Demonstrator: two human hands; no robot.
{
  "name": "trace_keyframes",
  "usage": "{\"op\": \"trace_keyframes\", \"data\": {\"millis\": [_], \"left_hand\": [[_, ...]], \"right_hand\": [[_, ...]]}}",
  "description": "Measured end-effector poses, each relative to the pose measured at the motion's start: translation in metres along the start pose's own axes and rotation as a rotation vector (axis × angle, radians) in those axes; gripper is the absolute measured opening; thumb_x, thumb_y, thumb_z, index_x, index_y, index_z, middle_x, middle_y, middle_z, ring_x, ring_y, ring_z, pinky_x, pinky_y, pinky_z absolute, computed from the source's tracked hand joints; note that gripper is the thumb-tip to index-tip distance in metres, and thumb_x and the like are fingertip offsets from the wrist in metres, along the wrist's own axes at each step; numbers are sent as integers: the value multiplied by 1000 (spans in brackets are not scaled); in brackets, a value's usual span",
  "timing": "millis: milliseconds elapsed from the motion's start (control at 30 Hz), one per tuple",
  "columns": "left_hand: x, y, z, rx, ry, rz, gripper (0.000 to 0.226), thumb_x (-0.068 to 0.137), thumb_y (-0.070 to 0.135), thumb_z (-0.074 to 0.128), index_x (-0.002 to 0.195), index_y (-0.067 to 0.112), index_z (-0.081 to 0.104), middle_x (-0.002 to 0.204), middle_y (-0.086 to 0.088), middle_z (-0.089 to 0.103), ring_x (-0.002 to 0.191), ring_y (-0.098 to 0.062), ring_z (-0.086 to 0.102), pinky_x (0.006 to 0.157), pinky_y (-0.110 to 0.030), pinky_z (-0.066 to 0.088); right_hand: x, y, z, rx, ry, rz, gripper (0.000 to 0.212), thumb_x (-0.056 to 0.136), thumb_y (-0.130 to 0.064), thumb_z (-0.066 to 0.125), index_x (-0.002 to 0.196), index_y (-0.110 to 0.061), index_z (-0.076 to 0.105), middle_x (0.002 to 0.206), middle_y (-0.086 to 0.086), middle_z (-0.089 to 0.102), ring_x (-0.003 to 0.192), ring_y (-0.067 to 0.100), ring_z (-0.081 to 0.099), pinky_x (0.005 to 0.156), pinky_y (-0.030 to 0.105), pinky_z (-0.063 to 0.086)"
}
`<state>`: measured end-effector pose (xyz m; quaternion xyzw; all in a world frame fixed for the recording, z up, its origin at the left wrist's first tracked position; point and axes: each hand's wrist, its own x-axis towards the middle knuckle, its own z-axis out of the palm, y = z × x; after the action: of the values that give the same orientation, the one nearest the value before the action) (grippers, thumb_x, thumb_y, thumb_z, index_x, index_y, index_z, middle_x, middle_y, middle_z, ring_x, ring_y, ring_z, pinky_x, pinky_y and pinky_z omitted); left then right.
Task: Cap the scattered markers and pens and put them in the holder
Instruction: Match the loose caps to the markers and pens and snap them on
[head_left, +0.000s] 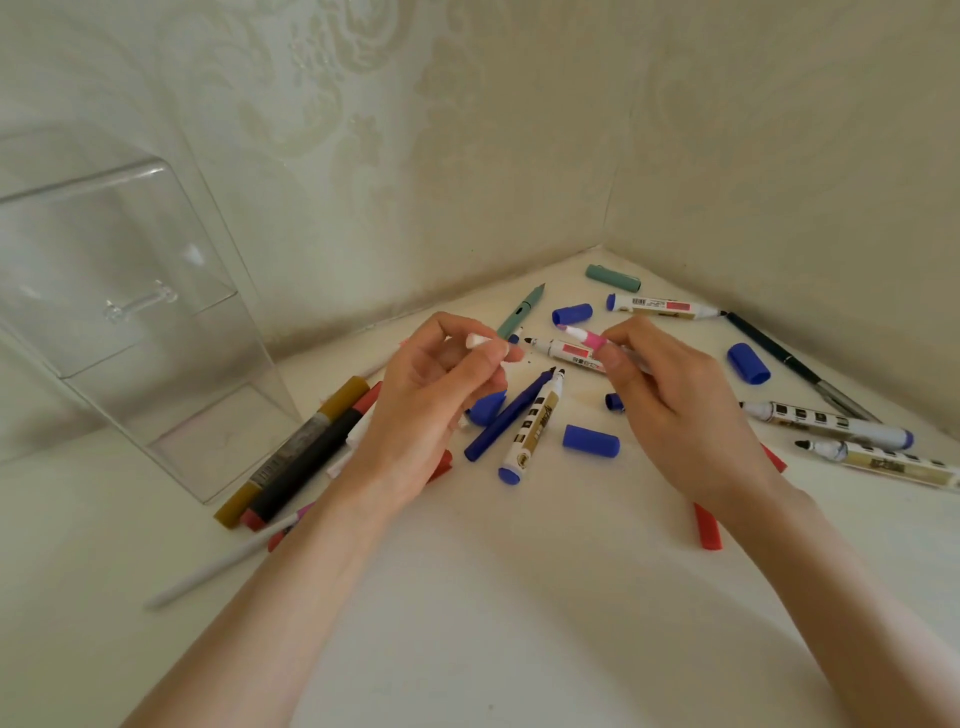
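Closest in, the white surface (493, 597) lies bare between the two forearms. A red cap (707, 526) sits just outside the right wrist and a pale grey pen (218, 566) lies outside the left forearm.

Beyond that, both hands hover over the scatter. The left hand (436, 395) pinches a small white cap (480, 341) between thumb and curled fingers. The right hand (675, 405) grips a pink marker (584, 336) by its barrel, with the tip pointing left at the cap; the two are near but apart.

The step in hand looks to be capping this marker. To do it well, line the cap's open end squarely with the tip, bring them together along the marker's own axis, and press until the cap seats. The fingers hide which way the cap's mouth faces, so it may need a turn first.

Under the hands lie a blue pen (506, 415), a gold-labelled marker (535, 426) and a loose blue cap (591, 441), so lowering either hand risks nudging them.

Room tightens farther on, where two walls (779, 156) meet in a corner just behind the scatter, with a teal cap (613, 278) close to it. The clear holder (130, 312) stands at the left, well apart from the marker. The way there passes over dark markers (306, 452) at its foot, so a lifted carry seems safer than a slide.
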<state>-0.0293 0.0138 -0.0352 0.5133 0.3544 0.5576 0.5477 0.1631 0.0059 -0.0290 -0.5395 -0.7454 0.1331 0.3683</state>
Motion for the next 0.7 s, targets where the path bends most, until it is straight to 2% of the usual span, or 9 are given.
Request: {"op": "trace_keyframes", "data": {"millis": [67, 133, 267, 367, 467, 533, 600, 700], "left_hand": [[-1, -1, 0, 202, 36, 51, 3, 79, 22, 67, 82, 22, 64, 77, 6, 67, 76, -5, 62, 71, -16, 50], [-1, -2, 1, 378, 37, 104, 7, 80, 18, 67, 86, 21, 67, 82, 2, 68, 76, -3, 61, 70, -13, 49], [-3, 0, 2, 447, 4, 160, 13, 80, 11, 66, 90, 17, 68, 91, -5, 68, 82, -8, 64, 74, -13, 49], [-2, 0, 1, 456, 18, 167, 12, 80, 12, 66, 89, 18, 68, 91, -3, 69, 82, -6, 63, 73, -13, 49], [-2, -2, 0, 509, 2, 197, 11, 77, 20, 67, 87, 24, 67, 87, 2, 67, 83, -10, 62, 75, -20, 52], [-2, -4, -4, 650, -3, 256, 11, 77, 22, 67, 89, 24, 68, 83, 8, 64, 81, -10, 60, 74, -21, 51], [-2, -5, -7, 845, -34, 373, 14, 79, 21, 67, 93, 18, 70, 78, 13, 58, 76, -5, 55, 69, -14, 46], [-2, -5, -8, 956, -134, 451, 25, 82, 30, 59, 97, 14, 72, 76, 13, 55, 71, -2, 51, 65, -9, 40]], "right_hand": [[-1, -1, 1, -15, -6, -52, 23, 96, -33, 37, 100, -20, 56, 83, -1, 60, 76, 17, 56, 68, 39, 50], [-1, -1, 2, -65, -1, -150, 28, 96, -35, 39, 105, -18, 60, 84, -2, 61, 76, 16, 56, 67, 38, 50], [-1, 0, 3, -110, 12, -230, 39, 92, -40, 35, 106, -16, 63, 83, -1, 63, 73, 14, 54, 66, 36, 49], [0, 1, 3, -125, 14, -238, 37, 93, -39, 37, 105, -16, 63, 82, -1, 63, 73, 14, 54, 67, 34, 49], [0, 2, 4, -174, 4, -260, 33, 92, -35, 42, 107, -15, 64, 84, -2, 64, 74, 12, 54, 69, 31, 46], [1, 3, 3, -247, 3, -295, 33, 91, -35, 45, 107, -14, 66, 81, -1, 64, 72, 14, 54, 66, 31, 46], [3, 5, 1, -334, 4, -353, 34, 90, -34, 46, 104, -14, 69, 78, 2, 65, 68, 17, 55, 62, 30, 43], [5, 5, 0, -402, 20, -464, 31, 89, -31, 47, 98, -13, 71, 75, 3, 66, 64, 19, 56, 58, 30, 42]]}}
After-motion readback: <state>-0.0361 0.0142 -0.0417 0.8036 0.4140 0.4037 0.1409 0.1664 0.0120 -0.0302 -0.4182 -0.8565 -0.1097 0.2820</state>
